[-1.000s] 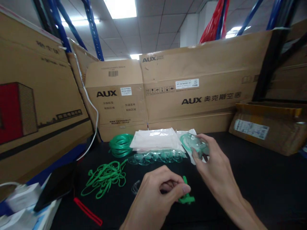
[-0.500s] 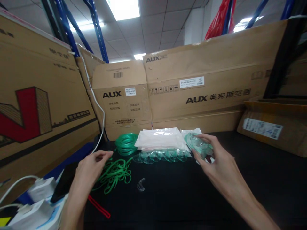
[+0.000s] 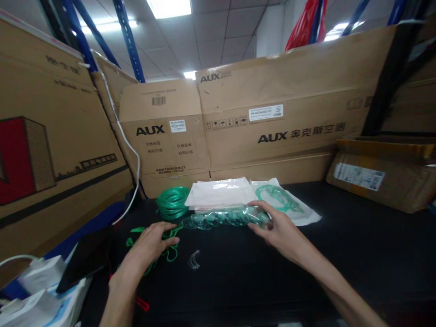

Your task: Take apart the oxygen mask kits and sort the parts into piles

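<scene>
A row of clear green-tinted plastic face masks lies nested across the black table. At its right end my right hand has its thumb and fingers round the endmost mask. My left hand is over a tangle of green elastic cord, thumb and fingers apart, partly hiding it. Beyond that hand sits a coil of green tubing. Several small thin metal strips lie on the table between the hands.
White plastic bags are stacked behind the masks. Another white bag with green tubing on it lies to their right. Cardboard boxes wall the back. An open carton stands right. Chargers and a dark flat device are left.
My right hand has moved left with a mask, from above the tubing bag to the row's end. My left hand has shifted right over the cord and its fingers have spread. The view has shifted slightly.
</scene>
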`<state>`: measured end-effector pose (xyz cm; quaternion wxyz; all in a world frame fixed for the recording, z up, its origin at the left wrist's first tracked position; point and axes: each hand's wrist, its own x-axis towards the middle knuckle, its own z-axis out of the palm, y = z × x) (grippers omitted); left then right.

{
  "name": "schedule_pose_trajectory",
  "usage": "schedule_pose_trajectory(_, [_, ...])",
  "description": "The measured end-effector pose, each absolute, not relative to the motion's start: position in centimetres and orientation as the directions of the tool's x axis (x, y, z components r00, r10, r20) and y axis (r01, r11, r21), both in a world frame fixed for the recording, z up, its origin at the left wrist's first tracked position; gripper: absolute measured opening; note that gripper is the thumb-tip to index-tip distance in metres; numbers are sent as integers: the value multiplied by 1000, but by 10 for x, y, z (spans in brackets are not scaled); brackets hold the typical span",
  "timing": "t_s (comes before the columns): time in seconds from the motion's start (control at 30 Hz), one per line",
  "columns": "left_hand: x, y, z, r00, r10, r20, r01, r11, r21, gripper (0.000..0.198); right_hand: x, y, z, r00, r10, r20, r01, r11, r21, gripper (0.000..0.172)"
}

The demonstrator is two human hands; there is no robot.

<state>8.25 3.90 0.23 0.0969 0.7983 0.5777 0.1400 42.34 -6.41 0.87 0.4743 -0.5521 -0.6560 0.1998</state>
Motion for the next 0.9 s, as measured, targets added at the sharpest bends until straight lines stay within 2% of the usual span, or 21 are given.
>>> schedule_pose_trajectory(0.03, [82,41,2,274,955,118,903,-297,309,45,425,-63,7,44,918,394,528,313,-790,37])
schedule_pose_trajectory(0.1, [88,38,9,228,943,244,902,-298,311,47,427,-62,4,7,896,443,553,366,-749,37])
schedule_pose_trajectory(0.2, [121,17,25,185,874,449,807,-396,438,47,428,-60,1,-81,801,593,637,499,-588,37])
schedule_pose_trajectory(0.27, [154,-3,31,264,893,363,616,-446,649,40,425,-60,-1,-151,738,658,673,565,-478,38])
schedule_pose_trajectory(0.33, [186,-19,30,413,870,269,374,-432,821,44,423,-60,-3,-213,698,684,699,598,-392,40])
schedule_pose_trajectory(0.4, [209,-27,23,475,853,217,210,-349,913,49,420,-61,-5,-266,683,680,728,605,-322,45])
schedule_pose_trajectory(0.47, [219,-29,16,458,861,221,112,-302,947,46,416,-63,-6,-298,679,671,729,615,-299,50])
schedule_pose_trajectory(0.53, [219,-28,15,413,876,249,62,-300,952,38,412,-65,-4,-288,677,678,674,646,-359,49])
schedule_pose_trajectory(0.6, [214,-29,18,399,874,277,59,-326,944,31,407,-67,0,-211,707,675,581,646,-496,51])
schedule_pose_trajectory(0.7, [211,-31,24,408,850,334,96,-404,910,27,399,-69,6,-41,822,568,432,527,-732,39])
schedule_pose_trajectory(0.77, [212,-33,26,415,828,378,98,-453,886,26,396,-70,9,11,886,463,349,431,-832,33])
schedule_pose_trajectory(0.83, [213,-33,24,429,821,377,75,-448,891,25,396,-71,12,17,914,406,325,379,-867,35])
schedule_pose_trajectory(0.9, [214,-32,21,451,834,319,10,-362,932,27,398,-73,15,9,908,420,354,390,-850,33])
